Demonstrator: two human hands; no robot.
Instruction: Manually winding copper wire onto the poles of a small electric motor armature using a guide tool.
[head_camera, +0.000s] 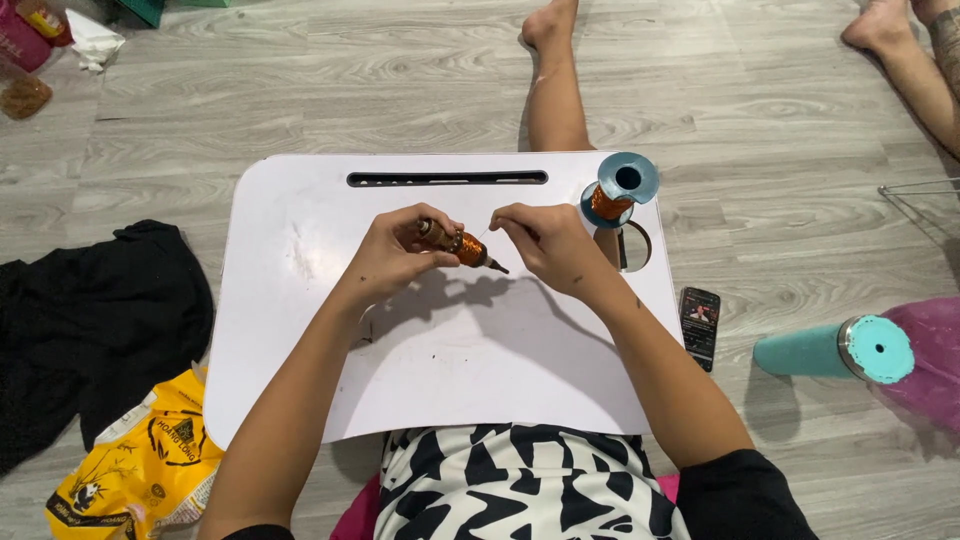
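Note:
My left hand (400, 255) grips a short rod wound with copper wire (463, 246), held above the white lap table (300, 300); its dark tip points right and down. My right hand (545, 245) is pinched shut on a thin strand of copper wire (484, 232) that runs to the wound rod. A blue spool of copper wire (618, 190) lies on its side in the table's cup recess at the back right, just beyond my right hand.
A phone (699, 325) lies on the wooden floor right of the table, with a teal bottle (835, 350) further right. Black cloth (90, 320) and a yellow bag (140, 465) lie left. Another person's leg (915, 60) is at the far right.

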